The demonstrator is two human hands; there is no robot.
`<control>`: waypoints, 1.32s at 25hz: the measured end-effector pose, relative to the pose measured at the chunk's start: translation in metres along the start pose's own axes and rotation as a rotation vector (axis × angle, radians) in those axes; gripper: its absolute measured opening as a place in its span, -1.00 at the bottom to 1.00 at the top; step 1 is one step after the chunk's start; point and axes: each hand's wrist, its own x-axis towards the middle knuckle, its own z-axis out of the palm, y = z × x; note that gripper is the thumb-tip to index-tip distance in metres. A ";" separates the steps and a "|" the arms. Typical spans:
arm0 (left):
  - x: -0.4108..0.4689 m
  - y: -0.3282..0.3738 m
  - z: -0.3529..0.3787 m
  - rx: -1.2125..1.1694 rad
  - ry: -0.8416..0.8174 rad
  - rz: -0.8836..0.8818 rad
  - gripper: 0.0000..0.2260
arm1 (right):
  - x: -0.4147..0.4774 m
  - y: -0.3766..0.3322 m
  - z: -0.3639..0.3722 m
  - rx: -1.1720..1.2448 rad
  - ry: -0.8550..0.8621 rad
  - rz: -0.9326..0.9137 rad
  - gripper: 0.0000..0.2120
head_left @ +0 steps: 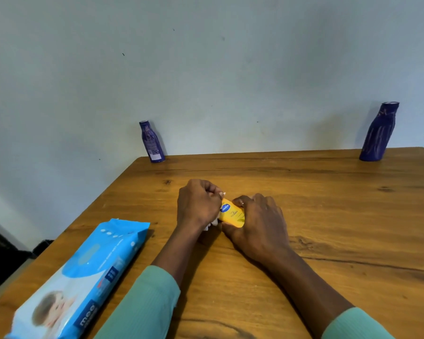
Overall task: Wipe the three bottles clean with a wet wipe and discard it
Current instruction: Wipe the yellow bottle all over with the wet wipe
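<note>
Head camera: you are mid-wipe on the yellow bottle [233, 214], lying on the counter [328, 216]. Your right hand [257, 223] wraps its fingers round it. Your left hand [197, 204] bunches the wet wipe [212, 223] against its left end. I count three bottles. A purple bottle [152, 143] stands well behind the yellow bottle to its left, a second purple bottle [380, 133] well behind to its right. One pack of wipes [83, 272] lies left of it, nearer you. The purple two are probably still unwiped, though I cannot tell. Discarding remains.
</note>
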 end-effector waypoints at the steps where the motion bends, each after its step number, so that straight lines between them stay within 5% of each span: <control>1: -0.004 0.000 0.001 0.012 -0.034 0.018 -0.93 | 0.000 0.001 0.000 -0.003 0.001 -0.002 -0.33; 9: 0.030 0.004 -0.005 0.119 -0.171 -0.068 -0.88 | 0.000 -0.001 0.001 -0.006 -0.020 -0.027 -0.32; 16: 0.022 0.003 -0.001 0.256 -0.049 -0.019 -0.89 | 0.000 -0.002 -0.001 0.007 -0.032 -0.020 -0.34; 22: -0.027 0.004 -0.008 0.266 -0.114 0.252 -0.80 | -0.001 0.000 0.000 0.001 -0.012 -0.019 -0.39; 33: -0.052 -0.038 -0.030 0.097 0.016 0.114 -0.76 | 0.003 0.000 -0.001 0.000 -0.023 0.031 -0.33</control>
